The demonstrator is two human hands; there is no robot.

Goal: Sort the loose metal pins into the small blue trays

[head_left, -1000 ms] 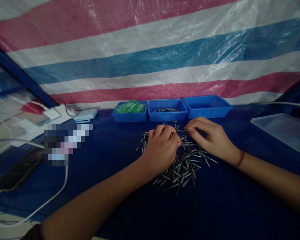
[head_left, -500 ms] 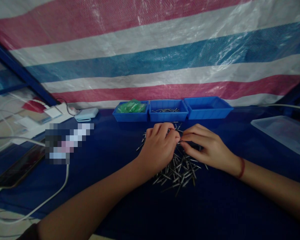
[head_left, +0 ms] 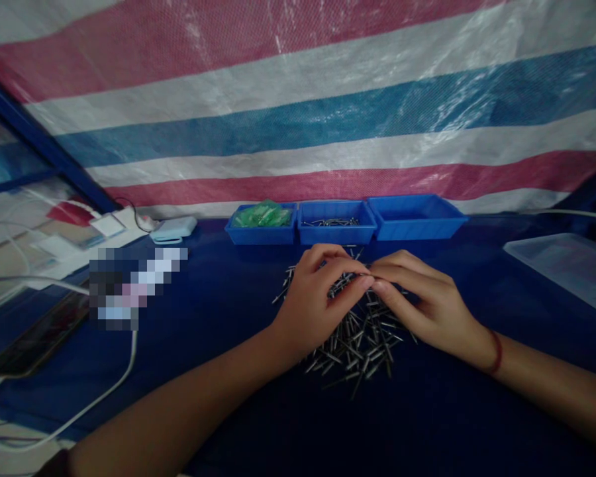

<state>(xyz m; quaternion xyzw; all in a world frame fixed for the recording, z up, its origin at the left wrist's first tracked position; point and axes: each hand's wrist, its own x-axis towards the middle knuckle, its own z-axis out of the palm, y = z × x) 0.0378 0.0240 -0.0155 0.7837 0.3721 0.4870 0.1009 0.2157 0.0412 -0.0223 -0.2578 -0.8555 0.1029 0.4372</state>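
Note:
A loose pile of thin metal pins with thicker sleeves, like blind rivets (head_left: 360,344), lies on the dark blue table under both hands. Above the pile, my left hand (head_left: 318,298) has its thumb and index finger pinched together, the other fingers curled. My right hand (head_left: 427,301), with a dark red band on the wrist, meets it from the right, thumb and fingers also closed in a pinch. The fingertips of both hands touch or nearly touch. What they hold between them is too small and too covered to make out.
Behind the pile stand three blue bins: one with green plastic packets (head_left: 263,215), one with metal pins (head_left: 335,232), and a right-hand bin (head_left: 417,222). A translucent lid (head_left: 566,268) lies at right. A phone (head_left: 40,334), cables and a light-blue case (head_left: 173,229) are at left.
The left thumb and index finger have stretched out from a curled grip to a fingertip pinch. Both hands' meeting point has moved slightly right, and the right hand has shifted a little right and down.

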